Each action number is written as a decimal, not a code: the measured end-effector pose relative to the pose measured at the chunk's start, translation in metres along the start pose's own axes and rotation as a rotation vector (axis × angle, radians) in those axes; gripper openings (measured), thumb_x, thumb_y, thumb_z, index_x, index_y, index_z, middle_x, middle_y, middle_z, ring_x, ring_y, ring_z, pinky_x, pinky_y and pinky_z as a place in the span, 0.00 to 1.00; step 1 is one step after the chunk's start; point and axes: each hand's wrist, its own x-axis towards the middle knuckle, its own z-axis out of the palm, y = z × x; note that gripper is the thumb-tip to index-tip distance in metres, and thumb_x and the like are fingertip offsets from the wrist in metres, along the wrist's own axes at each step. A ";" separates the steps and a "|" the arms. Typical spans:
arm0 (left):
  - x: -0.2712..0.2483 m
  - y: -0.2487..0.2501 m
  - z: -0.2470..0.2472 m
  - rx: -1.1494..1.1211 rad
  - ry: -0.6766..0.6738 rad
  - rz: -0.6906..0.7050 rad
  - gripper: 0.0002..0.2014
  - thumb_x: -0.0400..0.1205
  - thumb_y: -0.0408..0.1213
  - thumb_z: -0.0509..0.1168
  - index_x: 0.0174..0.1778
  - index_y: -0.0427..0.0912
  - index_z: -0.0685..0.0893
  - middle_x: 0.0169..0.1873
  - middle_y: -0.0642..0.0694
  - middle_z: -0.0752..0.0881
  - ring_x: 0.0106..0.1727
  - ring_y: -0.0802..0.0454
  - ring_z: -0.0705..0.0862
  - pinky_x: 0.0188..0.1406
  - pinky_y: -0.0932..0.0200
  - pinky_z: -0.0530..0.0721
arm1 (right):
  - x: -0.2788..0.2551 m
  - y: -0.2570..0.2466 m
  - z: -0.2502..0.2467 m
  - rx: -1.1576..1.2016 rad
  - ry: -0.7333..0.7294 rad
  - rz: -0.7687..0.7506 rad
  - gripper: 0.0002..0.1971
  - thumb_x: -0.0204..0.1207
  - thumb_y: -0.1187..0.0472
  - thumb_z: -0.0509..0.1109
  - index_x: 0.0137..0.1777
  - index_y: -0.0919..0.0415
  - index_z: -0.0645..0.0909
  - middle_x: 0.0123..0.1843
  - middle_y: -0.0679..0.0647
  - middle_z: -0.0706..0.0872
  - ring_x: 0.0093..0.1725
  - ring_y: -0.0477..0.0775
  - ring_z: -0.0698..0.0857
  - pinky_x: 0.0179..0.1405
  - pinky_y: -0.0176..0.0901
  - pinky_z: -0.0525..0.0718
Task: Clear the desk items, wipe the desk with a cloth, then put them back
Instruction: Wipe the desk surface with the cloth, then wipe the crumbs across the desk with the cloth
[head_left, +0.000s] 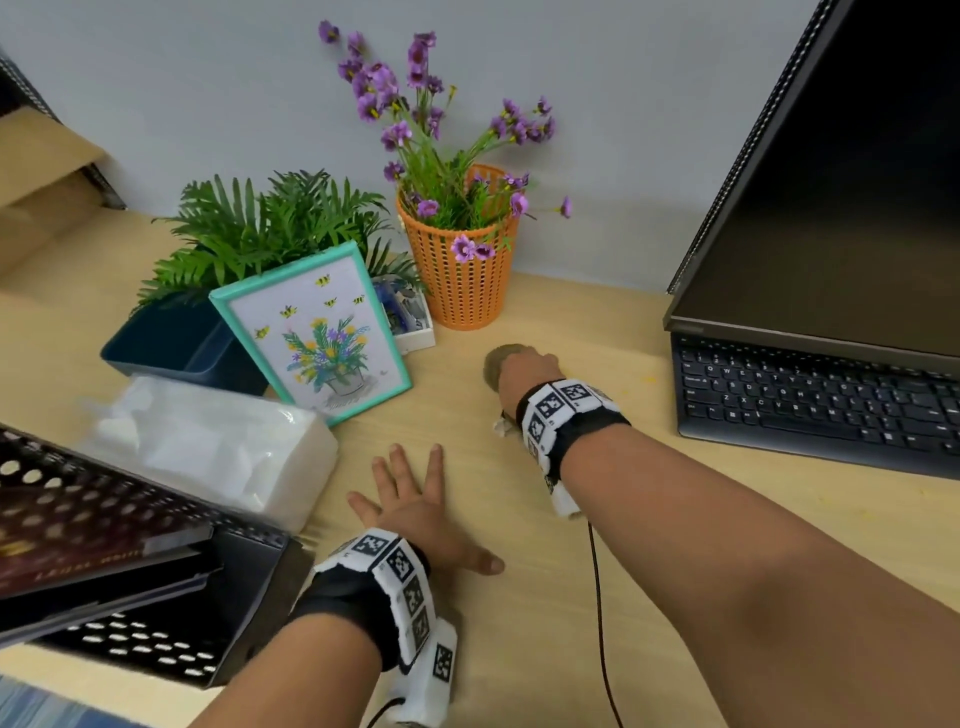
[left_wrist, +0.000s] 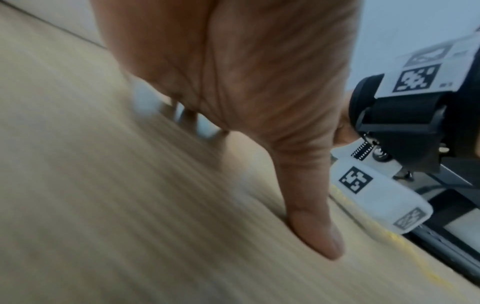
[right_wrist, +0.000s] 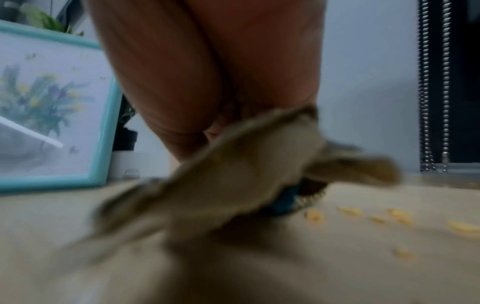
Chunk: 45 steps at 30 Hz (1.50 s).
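My right hand (head_left: 525, 375) grips a bunched brownish cloth (head_left: 494, 362) and holds it down on the light wooden desk (head_left: 519, 649), between the orange basket and the keyboard. In the right wrist view the cloth (right_wrist: 246, 174) is blurred under my right hand (right_wrist: 207, 72), with several yellow crumbs (right_wrist: 350, 211) on the desk to its right. My left hand (head_left: 410, 499) lies flat on the desk nearer to me, fingers spread and holding nothing. In the left wrist view my left hand (left_wrist: 246, 82) has its thumb pressed to the wood.
A teal picture frame (head_left: 311, 332), a green plant in a dark blue pot (head_left: 171, 338), a tissue pack (head_left: 218, 447) and a black mesh book rack (head_left: 171, 639) crowd the left. An orange basket of purple flowers (head_left: 462, 280) stands behind. Monitor (head_left: 831, 208) and keyboard (head_left: 810, 405) stand right.
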 end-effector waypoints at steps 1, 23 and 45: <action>0.002 0.002 -0.001 0.021 0.014 0.014 0.75 0.50 0.73 0.73 0.78 0.56 0.24 0.76 0.38 0.22 0.78 0.36 0.23 0.74 0.24 0.35 | -0.002 0.007 -0.003 0.022 0.001 -0.009 0.19 0.82 0.59 0.64 0.71 0.65 0.73 0.72 0.58 0.74 0.72 0.61 0.73 0.70 0.50 0.71; 0.011 -0.002 -0.001 0.069 0.007 0.074 0.74 0.51 0.73 0.72 0.76 0.59 0.21 0.76 0.38 0.20 0.78 0.35 0.24 0.73 0.23 0.37 | 0.043 0.077 -0.019 0.107 0.058 0.018 0.21 0.73 0.65 0.62 0.67 0.59 0.79 0.63 0.61 0.81 0.58 0.64 0.82 0.51 0.48 0.84; 0.012 -0.002 -0.001 0.011 -0.024 0.080 0.74 0.48 0.73 0.71 0.67 0.58 0.15 0.69 0.43 0.14 0.77 0.37 0.22 0.72 0.25 0.35 | 0.047 0.104 -0.058 0.337 0.072 0.454 0.20 0.82 0.55 0.61 0.72 0.60 0.73 0.74 0.55 0.74 0.74 0.58 0.73 0.70 0.48 0.70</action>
